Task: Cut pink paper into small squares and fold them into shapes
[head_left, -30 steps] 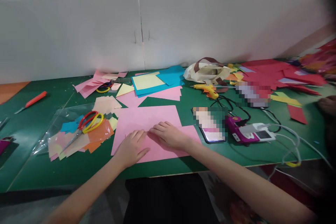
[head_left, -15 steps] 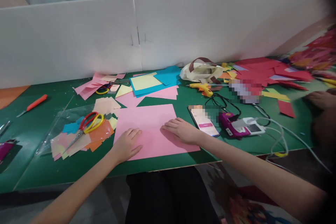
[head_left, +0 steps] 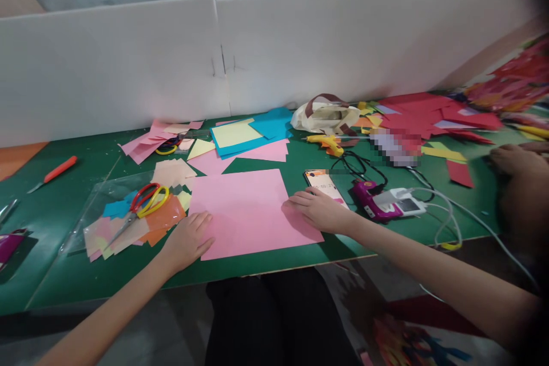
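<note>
- Touching flat, four-sided pink paper sheet [head_left: 251, 211] with loose left hand [head_left: 185, 242] and right hand [head_left: 321, 211], gripping nothing.
- Could bump thin, black-edged glass phone [head_left: 325, 180] just past right hand by sliding sideways.

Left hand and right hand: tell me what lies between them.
In the head view, a pink sheet lies flat on the green table between the left hand and the right hand.
</note>
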{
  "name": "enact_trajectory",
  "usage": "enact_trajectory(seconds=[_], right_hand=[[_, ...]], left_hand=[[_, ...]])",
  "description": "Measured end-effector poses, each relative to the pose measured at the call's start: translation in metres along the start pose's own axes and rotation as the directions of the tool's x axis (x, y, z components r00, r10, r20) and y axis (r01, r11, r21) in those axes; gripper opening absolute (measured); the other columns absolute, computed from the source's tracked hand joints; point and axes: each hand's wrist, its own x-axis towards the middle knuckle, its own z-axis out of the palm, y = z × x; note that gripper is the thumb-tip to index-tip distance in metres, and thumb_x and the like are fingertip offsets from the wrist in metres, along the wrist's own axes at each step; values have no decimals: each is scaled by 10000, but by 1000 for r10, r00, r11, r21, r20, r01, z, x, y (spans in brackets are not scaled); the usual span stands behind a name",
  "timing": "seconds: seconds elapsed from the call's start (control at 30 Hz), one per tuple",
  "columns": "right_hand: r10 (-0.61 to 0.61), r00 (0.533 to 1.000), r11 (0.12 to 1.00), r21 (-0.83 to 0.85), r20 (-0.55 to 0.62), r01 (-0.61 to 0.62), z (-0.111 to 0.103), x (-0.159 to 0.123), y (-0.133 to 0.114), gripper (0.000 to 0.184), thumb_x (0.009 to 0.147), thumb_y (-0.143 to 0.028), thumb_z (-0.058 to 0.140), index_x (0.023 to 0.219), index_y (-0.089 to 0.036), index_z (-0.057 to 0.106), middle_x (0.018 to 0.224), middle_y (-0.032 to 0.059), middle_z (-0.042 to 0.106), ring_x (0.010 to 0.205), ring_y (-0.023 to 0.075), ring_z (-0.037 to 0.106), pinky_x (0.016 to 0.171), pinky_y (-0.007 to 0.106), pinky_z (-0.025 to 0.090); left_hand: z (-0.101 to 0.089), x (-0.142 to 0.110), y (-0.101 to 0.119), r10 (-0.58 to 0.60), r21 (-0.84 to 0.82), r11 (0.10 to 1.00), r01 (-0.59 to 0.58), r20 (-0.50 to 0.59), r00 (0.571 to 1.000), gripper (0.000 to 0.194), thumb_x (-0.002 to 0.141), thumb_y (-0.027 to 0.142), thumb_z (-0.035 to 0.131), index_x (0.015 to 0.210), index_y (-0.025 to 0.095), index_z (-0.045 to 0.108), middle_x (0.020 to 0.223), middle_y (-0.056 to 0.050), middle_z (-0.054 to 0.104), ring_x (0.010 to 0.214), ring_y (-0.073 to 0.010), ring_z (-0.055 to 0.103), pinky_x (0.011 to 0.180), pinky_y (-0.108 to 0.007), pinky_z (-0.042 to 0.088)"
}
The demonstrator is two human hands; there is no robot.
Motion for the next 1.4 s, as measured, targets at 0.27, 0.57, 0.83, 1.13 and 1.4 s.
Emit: enact_trajectory(seconds=[0.27,0.57,0.83,1.13,1.4], right_hand=[[21,999,999,-46,-26,-22,2,-7,-1,393,818,-11,430,1167,-114,578,1129,104,632,1041,225,535,872,384,331],[94,994,981,-162,-54,-102,3,-36,5,343,781,-52,466,1074,-109,636,1070,135,648,1043,263,525,950,440,300],[215,970,950,-207,-110,-234,13,-14,-28,337,817,-24,417,1067,-47,642,1170,204,606,1135,308,488,909,439,375],[484,849,872,39,-210,-487,8,16,-69,442,804,-3,405,1227,-53,523,1239,168,577,1170,294,481,933,434,400],[429,887,876,319,-170,-363,22,60,-113,451,831,-48,442,1276,-120,464,1200,137,592,1065,260,518,880,405,415]], left_hand=[[0,-4,10,-93,53,994,94,-24,995,519,893,444,360,1194,68,555,1207,-194,602,1089,-312,558,891,-444,432],[3,-11,17,-170,75,982,175,-61,984,565,893,483,329,1187,60,562,1190,-216,607,1121,-348,534,945,-494,380],[-7,3,35,-161,22,987,162,-52,986,441,821,249,419,1212,86,542,1230,-181,581,1147,-323,497,949,-461,386],[-10,32,62,-136,-50,990,136,-9,991,488,816,200,424,1294,135,494,1206,-161,573,1097,-301,500,889,-436,420],[-2,47,86,-127,-154,981,115,-71,989,422,845,192,414,1249,173,536,1203,-137,578,1083,-282,511,879,-436,434]])
